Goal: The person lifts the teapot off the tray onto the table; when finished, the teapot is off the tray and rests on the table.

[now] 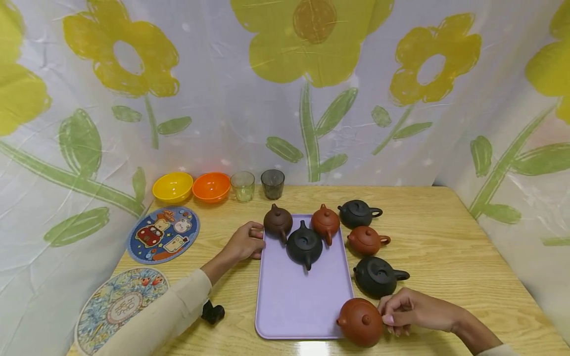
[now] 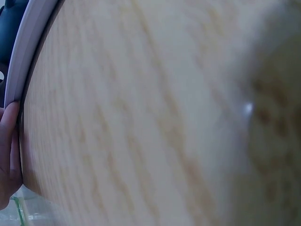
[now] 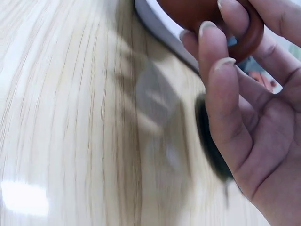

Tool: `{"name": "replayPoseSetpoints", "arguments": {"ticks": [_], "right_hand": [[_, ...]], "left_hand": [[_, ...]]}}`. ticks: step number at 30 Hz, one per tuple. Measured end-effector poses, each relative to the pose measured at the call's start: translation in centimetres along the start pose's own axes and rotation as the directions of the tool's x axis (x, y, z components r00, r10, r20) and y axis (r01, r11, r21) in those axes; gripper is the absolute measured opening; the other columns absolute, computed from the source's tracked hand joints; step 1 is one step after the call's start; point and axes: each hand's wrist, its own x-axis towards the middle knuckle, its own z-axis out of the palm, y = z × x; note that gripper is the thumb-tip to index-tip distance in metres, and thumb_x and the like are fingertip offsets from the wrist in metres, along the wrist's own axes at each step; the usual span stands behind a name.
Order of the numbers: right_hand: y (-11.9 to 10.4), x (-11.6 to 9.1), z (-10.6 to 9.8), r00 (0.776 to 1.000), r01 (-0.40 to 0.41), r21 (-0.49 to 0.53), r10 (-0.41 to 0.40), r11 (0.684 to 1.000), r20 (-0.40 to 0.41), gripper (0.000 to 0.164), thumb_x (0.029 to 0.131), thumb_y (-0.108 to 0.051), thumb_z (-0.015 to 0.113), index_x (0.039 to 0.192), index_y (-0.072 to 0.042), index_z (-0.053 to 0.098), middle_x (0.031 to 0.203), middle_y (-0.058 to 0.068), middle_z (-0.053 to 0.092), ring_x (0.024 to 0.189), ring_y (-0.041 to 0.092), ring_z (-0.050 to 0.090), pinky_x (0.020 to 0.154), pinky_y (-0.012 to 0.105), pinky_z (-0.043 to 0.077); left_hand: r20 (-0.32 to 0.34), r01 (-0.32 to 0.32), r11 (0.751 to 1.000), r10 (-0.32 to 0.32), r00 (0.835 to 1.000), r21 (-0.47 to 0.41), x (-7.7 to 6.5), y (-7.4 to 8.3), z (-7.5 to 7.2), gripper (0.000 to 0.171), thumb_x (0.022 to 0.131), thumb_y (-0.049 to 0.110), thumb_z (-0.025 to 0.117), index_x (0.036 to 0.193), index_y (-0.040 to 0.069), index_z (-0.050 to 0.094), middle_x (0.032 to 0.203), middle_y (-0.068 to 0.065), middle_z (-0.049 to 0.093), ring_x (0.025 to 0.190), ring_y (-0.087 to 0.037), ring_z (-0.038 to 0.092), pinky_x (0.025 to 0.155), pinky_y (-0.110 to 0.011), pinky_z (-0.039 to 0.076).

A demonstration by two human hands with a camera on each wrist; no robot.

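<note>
My right hand holds a reddish-brown clay teapot by its handle, fingers and thumb closed round the loop in the right wrist view. This teapot overlaps the near right corner of a lilac tray, its spout towards the left. My left hand touches the tray's left edge with its fingertips. At the tray's far end stand a dark brown teapot, a black teapot and another reddish-brown teapot.
Right of the tray, a black teapot, a reddish one and another black one form a column. Behind stand yellow and orange bowls and two glasses. Round mats and a small black object lie left.
</note>
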Motion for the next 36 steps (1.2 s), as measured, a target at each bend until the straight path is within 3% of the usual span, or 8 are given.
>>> {"name": "replayPoseSetpoints", "arguments": {"ticks": [3,7,13,18,29,36], "right_hand": [[0.5,-0.9,-0.4,1.000,-0.011,0.006,0.011,1.000,0.014,0.025,0.103,-0.002,0.044,0.092,0.010,0.063,0.100,0.016,0.062,0.083,0.003,0.061,0.064,0.013,0.050],[1.0,-2.1,-1.0,0.999,-0.051,0.025,0.051,0.998,0.013,0.024,0.103,-0.001,0.045,0.091,0.010,0.063,0.099,0.018,0.060,0.082,0.003,0.060,0.064,0.013,0.048],[1.8,-3.7,-2.0,0.996,-0.086,0.056,0.085,0.995,0.007,0.026,0.104,-0.003,0.043,0.091,0.011,0.061,0.110,0.000,0.066,0.085,0.004,0.062,0.066,0.014,0.050],[2.0,-4.3,-2.6,0.991,-0.133,0.081,0.134,0.988,-0.017,0.029,0.105,-0.005,0.041,0.097,0.015,0.061,0.113,0.001,0.068,0.086,0.006,0.066,0.067,0.015,0.052],[2.1,-4.7,-3.0,0.992,-0.116,0.096,0.120,0.989,-0.036,0.028,0.105,-0.003,0.041,0.100,0.015,0.062,0.112,0.004,0.068,0.083,0.005,0.063,0.067,0.014,0.051],[1.0,-5.6,-3.5,0.988,-0.120,0.024,0.122,0.992,-0.100,0.030,0.105,-0.002,0.040,0.122,0.006,0.062,0.115,0.005,0.068,0.084,0.008,0.066,0.069,0.022,0.056]], "left_hand": [[-0.001,-0.003,1.000,0.003,1.000,0.000,0.0,0.0,0.0,0.054,0.083,0.000,0.067,0.135,0.003,0.052,0.118,-0.020,0.058,0.081,-0.022,0.066,0.062,-0.036,0.063],[-0.003,-0.009,1.000,0.009,1.000,-0.002,0.0,-0.1,0.1,0.053,0.083,-0.001,0.067,0.134,0.003,0.052,0.117,-0.020,0.058,0.081,-0.022,0.066,0.062,-0.037,0.063],[-0.005,-0.013,1.000,0.013,1.000,-0.002,0.1,-0.2,0.1,0.053,0.083,-0.001,0.067,0.133,0.002,0.052,0.115,-0.020,0.057,0.081,-0.021,0.065,0.061,-0.037,0.063],[-0.009,-0.004,1.000,0.004,1.000,-0.003,0.0,-0.1,0.0,0.053,0.083,-0.001,0.067,0.134,0.002,0.052,0.115,-0.019,0.057,0.080,-0.021,0.065,0.061,-0.037,0.063],[-0.014,0.002,1.000,-0.002,1.000,0.005,-0.3,0.1,0.1,0.052,0.084,0.000,0.066,0.134,0.003,0.053,0.115,-0.017,0.057,0.083,-0.022,0.065,0.062,-0.036,0.063],[-0.020,-0.004,1.000,0.004,1.000,0.011,-0.2,0.2,0.1,0.052,0.084,0.001,0.067,0.134,0.004,0.053,0.114,-0.016,0.058,0.082,-0.021,0.065,0.061,-0.036,0.063]]}}
